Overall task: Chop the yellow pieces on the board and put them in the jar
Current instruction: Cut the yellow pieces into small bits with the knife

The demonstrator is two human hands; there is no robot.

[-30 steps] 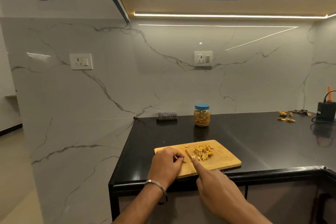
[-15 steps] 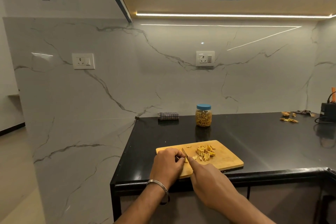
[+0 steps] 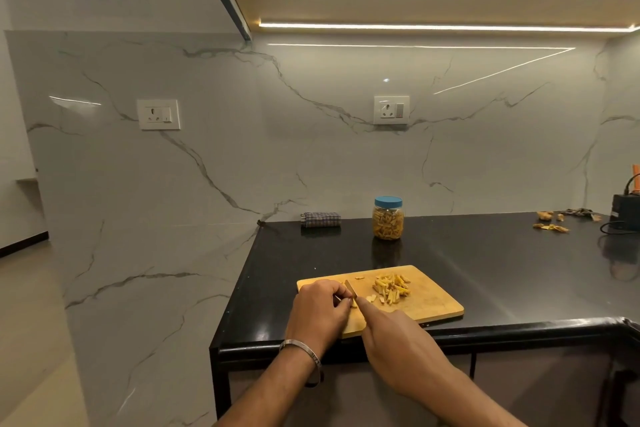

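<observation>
Yellow pieces (image 3: 391, 289) sit in a loose heap mid-board, w/ a few strays just beside the blade; one more is under my left fingers, mostly hidden. Nearest me, left hand (image 3: 320, 310) is curled knuckles-up on the board's near-left corner, pinning that piece so it can't roll & keeping fingertips tucked back from the edge, I reckon. Right hand (image 3: 394, 336) grips the knife (image 3: 350, 289), forefinger laid along the spine for control; handle is hidden in the palm, blade tip angled up & away, touching or nearly touching the left knuckles, can't tell which. Cutting board (image 3: 436, 305) lies close to the tabletop (image 3: 502, 263) front edge, prob. for easy reach. Farther back the jar (image 3: 388, 218) stands upright near the wall, blue lid on, already part full, well apart from the board so it stays out of the chopping. Chopping isn't finished, so nothing's going in yet imo
</observation>
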